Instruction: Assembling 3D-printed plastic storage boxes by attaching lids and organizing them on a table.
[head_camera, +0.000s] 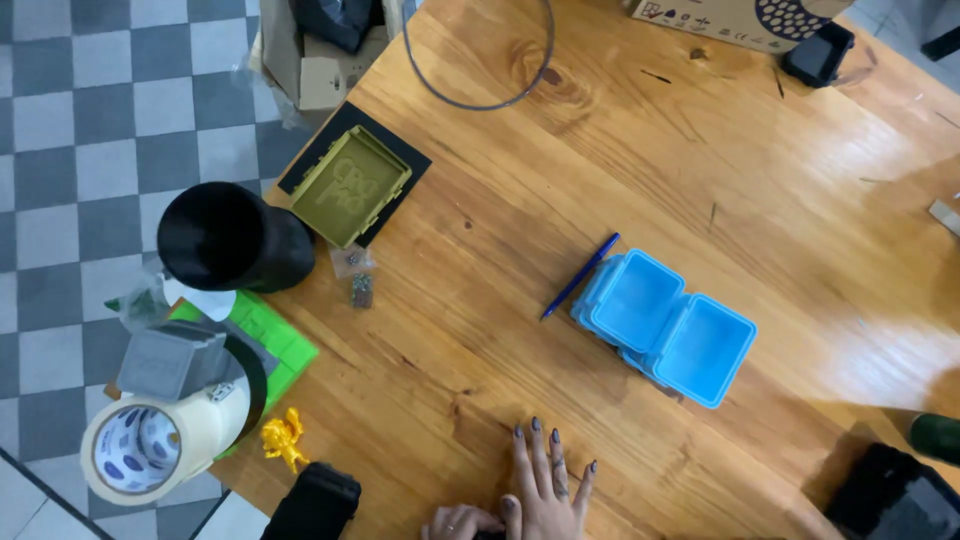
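At the bottom centre of the frame, one hand (546, 480) lies flat on the wooden table (620, 170) with its fingers spread wide and dark-painted nails pointing toward the top of the frame; it holds nothing. Just to its left, the other hand (462, 522) shows only in part at the lower edge, its fingers curled, touching the flat hand's thumb side. Which hand is the left and which the right cannot be told, and whether the curled one grips anything is hidden.

Up and to the right of the hands, well apart from them, a blue plastic box (664, 327) lies open, its two halves side by side near the middle of the frame. A blue pen (581, 275) lies slanted just beside the box's upper left corner.

Along the left edge of the table stand a black cylinder (232, 238), an olive green tray (351, 185), a roll of tape (150, 445) and a small yellow figure (284, 438).
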